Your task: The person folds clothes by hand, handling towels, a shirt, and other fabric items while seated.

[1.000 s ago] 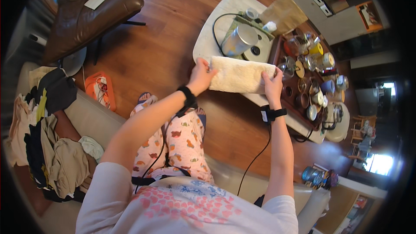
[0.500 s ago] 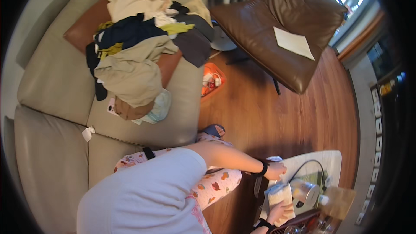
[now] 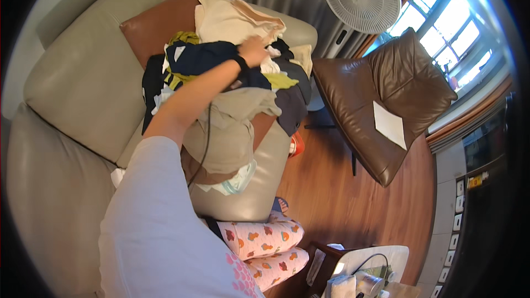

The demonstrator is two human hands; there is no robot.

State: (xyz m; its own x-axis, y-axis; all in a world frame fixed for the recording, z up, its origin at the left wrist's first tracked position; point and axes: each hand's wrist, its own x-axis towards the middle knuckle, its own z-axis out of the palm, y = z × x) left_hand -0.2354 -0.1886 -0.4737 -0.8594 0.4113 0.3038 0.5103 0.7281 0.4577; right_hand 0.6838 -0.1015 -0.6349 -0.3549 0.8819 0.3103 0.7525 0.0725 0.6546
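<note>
One hand [image 3: 255, 51] on heaped laundry [image 3: 232, 77] (no clear axis).

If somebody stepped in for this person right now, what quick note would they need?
Left hand: reaching into the pile of clothes on the grey sofa, fingers on a cream garment; grip unclear.
Right hand: out of view.
One folded cream towel lies on the low table by the knees.
Done: that towel folded. Left: the heaped clothes remain unfolded.
</note>
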